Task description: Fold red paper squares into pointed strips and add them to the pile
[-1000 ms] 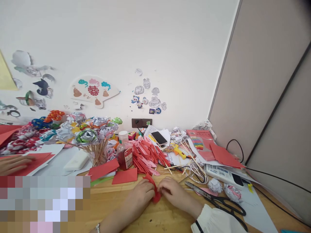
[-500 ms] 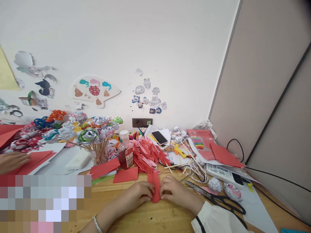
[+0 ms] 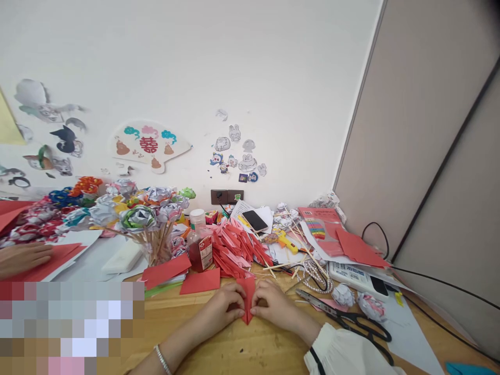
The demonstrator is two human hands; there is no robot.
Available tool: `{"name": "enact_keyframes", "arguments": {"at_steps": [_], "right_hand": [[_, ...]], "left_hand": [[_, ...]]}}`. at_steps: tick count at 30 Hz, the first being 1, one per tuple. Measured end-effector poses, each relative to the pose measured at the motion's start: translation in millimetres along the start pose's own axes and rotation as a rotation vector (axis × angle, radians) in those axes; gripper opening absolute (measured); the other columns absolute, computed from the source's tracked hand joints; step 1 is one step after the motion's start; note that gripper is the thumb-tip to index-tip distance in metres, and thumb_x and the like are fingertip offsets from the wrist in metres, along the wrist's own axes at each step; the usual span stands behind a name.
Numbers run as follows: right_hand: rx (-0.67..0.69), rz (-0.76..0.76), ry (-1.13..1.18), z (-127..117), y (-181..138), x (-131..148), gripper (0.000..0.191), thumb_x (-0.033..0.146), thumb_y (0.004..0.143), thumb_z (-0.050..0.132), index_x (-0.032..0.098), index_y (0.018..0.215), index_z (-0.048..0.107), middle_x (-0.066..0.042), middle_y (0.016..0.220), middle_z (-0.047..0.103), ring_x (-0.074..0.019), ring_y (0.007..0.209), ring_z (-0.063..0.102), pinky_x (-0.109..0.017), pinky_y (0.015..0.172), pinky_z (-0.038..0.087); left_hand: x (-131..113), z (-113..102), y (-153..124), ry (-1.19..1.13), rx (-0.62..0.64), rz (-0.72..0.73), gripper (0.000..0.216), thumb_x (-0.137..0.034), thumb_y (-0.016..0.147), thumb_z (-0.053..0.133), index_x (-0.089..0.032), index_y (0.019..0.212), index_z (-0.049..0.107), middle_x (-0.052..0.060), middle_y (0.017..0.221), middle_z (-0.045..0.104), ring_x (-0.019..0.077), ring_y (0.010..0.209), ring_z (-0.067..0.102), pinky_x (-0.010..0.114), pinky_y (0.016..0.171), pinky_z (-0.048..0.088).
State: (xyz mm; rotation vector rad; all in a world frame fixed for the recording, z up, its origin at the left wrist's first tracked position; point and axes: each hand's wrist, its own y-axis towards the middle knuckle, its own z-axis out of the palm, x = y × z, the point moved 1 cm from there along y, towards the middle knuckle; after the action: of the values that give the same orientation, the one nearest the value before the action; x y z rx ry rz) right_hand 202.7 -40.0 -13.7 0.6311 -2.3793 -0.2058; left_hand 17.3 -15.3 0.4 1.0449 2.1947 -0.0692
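Left hand (image 3: 223,308) and right hand (image 3: 274,306) both pinch a folded red paper (image 3: 247,294) from either side, pressed low on the bench (image 3: 242,349) (probably to flatten its crease). Scissors (image 3: 353,323) lie near the right hand, and folded red pieces (image 3: 234,250) are piled behind.

Matt red paper piece (image 3: 247,299) showing sharp creases against smooth, pale wooden tabletop (image 3: 234,349). Near right, scissors (image 3: 344,320) showing dull metal blades, black plastic handles. White cloth sleeve (image 3: 344,354) looking soft, matt. Metal bracelet (image 3: 162,359) glinting near left. Far centre, phone (image 3: 254,220) gleaming glossy black; clear plastic bottle (image 3: 200,249) catching light. Printed paper roses (image 3: 136,216) sitting on bare wooden sticks (image 3: 158,247).
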Motion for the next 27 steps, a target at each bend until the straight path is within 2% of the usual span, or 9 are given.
{"name": "enact_keyframes", "arguments": {"at_steps": [9, 17, 19, 23, 27], "right_hand": [[-0.033, 0.057, -0.060, 6.8, -0.1, 5.5, 0.006, 0.017, 0.072, 0.068, 0.020, 0.072, 0.062, 0.000, 0.084, 0.058, -0.0175, 0.087, 0.050, -0.029, 0.078, 0.036], [-0.061, 0.077, -0.084, 5.7, -3.0, 10.5, 0.007, 0.017, 0.074, 0.066, 0.020, 0.075, 0.060, 0.000, 0.085, 0.057, -0.0169, 0.087, 0.049, -0.028, 0.077, 0.035], [-0.075, 0.020, -0.108, 3.2, -5.6, 13.6, 0.005, 0.017, 0.075, 0.065, 0.021, 0.076, 0.062, 0.000, 0.085, 0.057, -0.0168, 0.087, 0.049, -0.028, 0.076, 0.035], [-0.009, -0.223, -0.220, -3.2, -15.4, 22.8, 0.009, 0.020, 0.082, 0.058, 0.025, 0.082, 0.066, -0.001, 0.083, 0.059, -0.0175, 0.085, 0.048, -0.031, 0.075, 0.033], [0.058, -0.319, -0.295, -8.8, -25.1, 29.9, 0.020, 0.020, 0.085, 0.050, 0.026, 0.095, 0.065, -0.003, 0.084, 0.060, -0.0186, 0.083, 0.048, -0.033, 0.075, 0.033]], "left_hand": [[-6.5, 8.4, 2.6, 0.023, -0.095, -0.024, 0.015, -0.002, 0.068, 0.057, -0.016, 0.063, 0.059, 0.002, 0.086, 0.059, 0.0156, 0.084, 0.055, 0.026, 0.076, 0.043], [-3.5, 15.0, 3.4, 0.017, -0.135, -0.029, 0.014, -0.004, 0.068, 0.061, -0.016, 0.062, 0.057, 0.002, 0.083, 0.057, 0.0163, 0.082, 0.054, 0.027, 0.074, 0.042], [-3.0, 15.2, 3.3, 0.011, -0.141, -0.037, 0.014, -0.004, 0.068, 0.061, -0.016, 0.062, 0.057, 0.002, 0.083, 0.057, 0.0164, 0.082, 0.054, 0.027, 0.074, 0.042], [-1.4, 16.2, 2.8, 0.005, -0.151, -0.039, 0.015, -0.003, 0.065, 0.062, -0.016, 0.062, 0.056, 0.002, 0.084, 0.057, 0.0166, 0.083, 0.054, 0.026, 0.073, 0.041], [-2.6, 16.1, 1.8, 0.021, -0.159, -0.044, 0.015, -0.003, 0.065, 0.061, -0.016, 0.062, 0.056, 0.002, 0.084, 0.058, 0.0171, 0.083, 0.054, 0.028, 0.075, 0.041]]}}
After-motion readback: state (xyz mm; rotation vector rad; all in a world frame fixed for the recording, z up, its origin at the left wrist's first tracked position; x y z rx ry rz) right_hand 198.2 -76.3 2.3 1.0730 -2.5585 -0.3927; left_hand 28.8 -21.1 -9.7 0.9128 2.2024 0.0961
